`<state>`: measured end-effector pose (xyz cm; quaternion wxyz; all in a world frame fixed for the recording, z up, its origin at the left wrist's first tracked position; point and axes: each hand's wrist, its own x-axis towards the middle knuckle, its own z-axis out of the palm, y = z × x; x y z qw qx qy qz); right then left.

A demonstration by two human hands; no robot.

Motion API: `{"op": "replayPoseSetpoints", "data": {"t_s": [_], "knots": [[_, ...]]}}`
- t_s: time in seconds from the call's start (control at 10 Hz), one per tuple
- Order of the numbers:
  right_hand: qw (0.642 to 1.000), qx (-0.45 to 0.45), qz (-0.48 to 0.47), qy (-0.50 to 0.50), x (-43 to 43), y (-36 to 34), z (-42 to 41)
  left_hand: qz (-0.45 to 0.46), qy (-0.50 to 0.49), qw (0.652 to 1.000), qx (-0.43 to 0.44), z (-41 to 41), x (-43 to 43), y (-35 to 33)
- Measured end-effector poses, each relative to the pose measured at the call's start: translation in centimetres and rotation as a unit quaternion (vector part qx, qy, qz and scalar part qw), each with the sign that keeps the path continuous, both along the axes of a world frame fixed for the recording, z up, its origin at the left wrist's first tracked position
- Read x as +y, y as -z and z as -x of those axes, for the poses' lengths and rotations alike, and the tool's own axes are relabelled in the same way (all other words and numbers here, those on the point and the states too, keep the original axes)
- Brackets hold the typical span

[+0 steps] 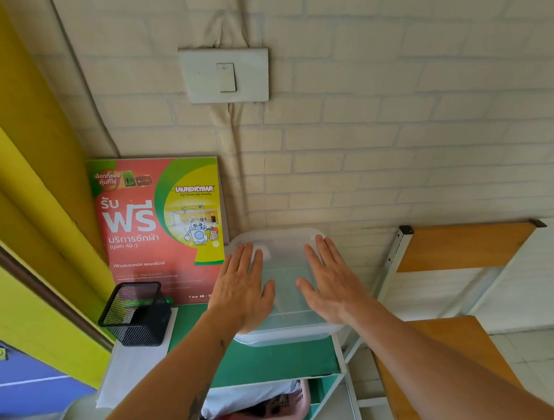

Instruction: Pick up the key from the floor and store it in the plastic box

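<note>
A translucent plastic box with its lid on stands on a green shelf top against the brick-patterned wall. My left hand lies flat on the left part of the lid, fingers spread. My right hand lies flat on the right part of the lid in the same way. Neither hand holds anything. The key is not visible; the cloudy lid hides what is inside the box.
A black mesh pen holder stands left of the box, with a red and green laundry poster propped behind it. A wooden chair stands at the right. A pink basket sits under the shelf. A light switch is on the wall.
</note>
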<state>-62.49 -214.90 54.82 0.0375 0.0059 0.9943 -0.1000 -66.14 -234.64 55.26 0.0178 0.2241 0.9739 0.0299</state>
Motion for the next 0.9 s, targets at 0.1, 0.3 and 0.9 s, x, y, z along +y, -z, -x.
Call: {"op": "replayPoseSetpoints", "data": {"t_s": [0.1, 0.3, 0.9], "knots": [[1.000, 0.001, -0.008, 0.003, -0.1, -0.1, -0.1, 0.004, 0.000, 1.000, 0.009, -0.1, 0.0, 0.0], [1.000, 0.004, -0.010, 0.006, -0.3, -0.2, -0.4, 0.008, 0.001, 1.000, 0.008, -0.4, -0.1, -0.2], [0.998, -0.010, 0.062, 0.026, -0.2, -8.4, -3.8, -0.048, -0.026, 0.997, 0.060, -3.5, -0.1, -6.7]]}}
